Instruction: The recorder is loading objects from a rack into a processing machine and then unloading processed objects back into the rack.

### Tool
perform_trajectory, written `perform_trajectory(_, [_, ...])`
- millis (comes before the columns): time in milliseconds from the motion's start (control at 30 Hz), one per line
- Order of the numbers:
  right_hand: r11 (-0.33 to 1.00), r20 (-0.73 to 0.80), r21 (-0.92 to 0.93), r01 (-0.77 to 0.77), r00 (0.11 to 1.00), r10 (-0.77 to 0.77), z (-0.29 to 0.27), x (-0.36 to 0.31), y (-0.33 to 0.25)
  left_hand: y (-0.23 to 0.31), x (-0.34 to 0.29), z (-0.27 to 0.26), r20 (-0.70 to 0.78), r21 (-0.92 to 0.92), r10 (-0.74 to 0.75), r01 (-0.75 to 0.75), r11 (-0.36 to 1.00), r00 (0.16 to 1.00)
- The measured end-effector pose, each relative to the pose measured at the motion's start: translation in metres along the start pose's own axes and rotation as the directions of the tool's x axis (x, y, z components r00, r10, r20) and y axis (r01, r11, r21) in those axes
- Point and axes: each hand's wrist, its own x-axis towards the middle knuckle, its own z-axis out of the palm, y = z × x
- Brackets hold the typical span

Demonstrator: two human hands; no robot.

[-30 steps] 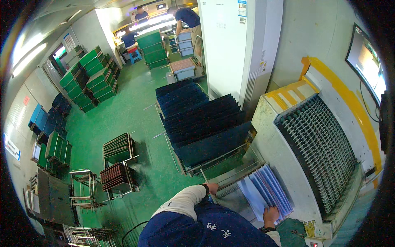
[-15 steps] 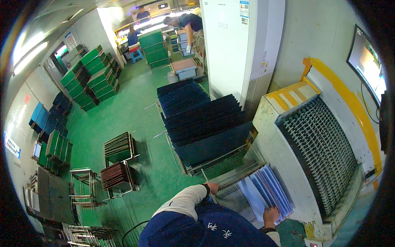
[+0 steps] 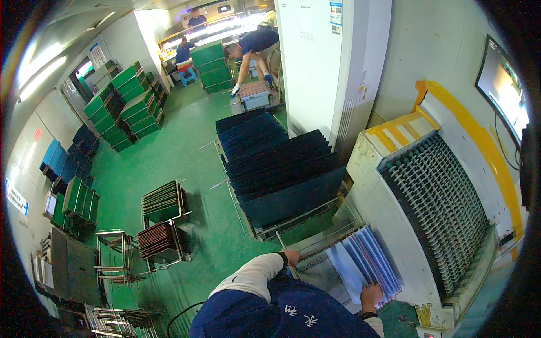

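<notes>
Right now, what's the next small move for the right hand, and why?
I'd probably ease the leftmost pale sheet slightly upward: the right hand is at the sheets' near edge, that sheet leans with its broad face exposed, and the left hand sits at the metal rack's edge, where it could likely steady it.

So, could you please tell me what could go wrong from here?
The pale sheets lean close together, so they might slide or scrape one another if pushed unevenly.

The right hand is bare at their edges, so a thin edge could perhaps cut or pinch it.

A dark cable curves beside the blue clothing; if it lies on the floor, a foot might catch it.
</notes>
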Motion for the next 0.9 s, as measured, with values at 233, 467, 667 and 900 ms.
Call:
perform_trajectory(233, [0.999, -0.049, 0.014, 0.032, 0.998, -0.031, 0.000, 0.000, -0.001, 0.011, 0.006, -0.005, 0.067, 0.070, -0.192, 0.188, 0.980, 0.979])
perform_trajectory(467, [1.000, -0.054, -0.008, 0.025, 0.998, -0.025, 0.004, 0.000, 0.000, -0.013, -0.001, 0.005, -0.024, -0.019, -0.025, 0.024, 1.000, 0.999])
perform_trajectory(667, [0.998, -0.065, 0.048, 0.042, 0.997, -0.038, 0.002, 0.001, 0.000, -0.014, -0.004, 0.003, -0.066, -0.013, 0.080, -0.081, 0.997, 0.995])
perform_trajectory(900, [0.999, -0.077, 0.006, 0.045, 0.996, -0.045, 0.010, 0.004, 0.006, 0.050, 0.010, -0.020, 0.092, 0.152, -0.397, 0.381, 0.912, 0.913])
